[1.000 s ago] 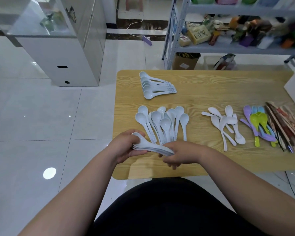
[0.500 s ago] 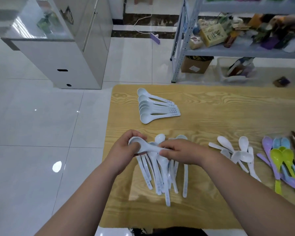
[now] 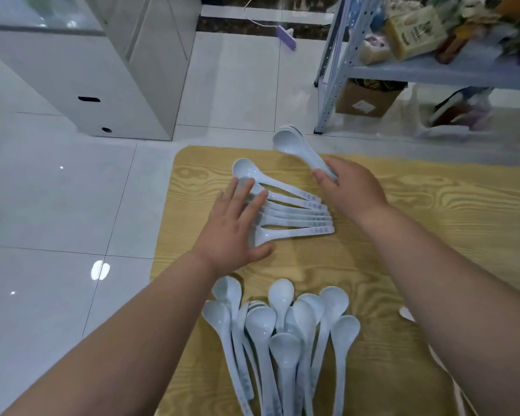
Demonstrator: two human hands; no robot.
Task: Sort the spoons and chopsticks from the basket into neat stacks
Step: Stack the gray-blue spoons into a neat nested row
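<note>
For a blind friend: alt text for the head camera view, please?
A person's right hand holds a stack of white spoons above a wooden table, while the left hand lies flat on a fanned row of spoons. A loose spoon pile lies nearer the person.

We see a table [image 3: 403, 220] with a yellow wood-grain top, smooth with a soft sheen. On the table, the spoons [image 3: 282, 334] look like glossy pale plastic. Beside the table, the floor tiles [image 3: 57, 205] are polished and reflect lights. Beyond the table stands a painted metal shelf [image 3: 330, 70], with a matt cardboard box [image 3: 367, 97] beneath.
</note>
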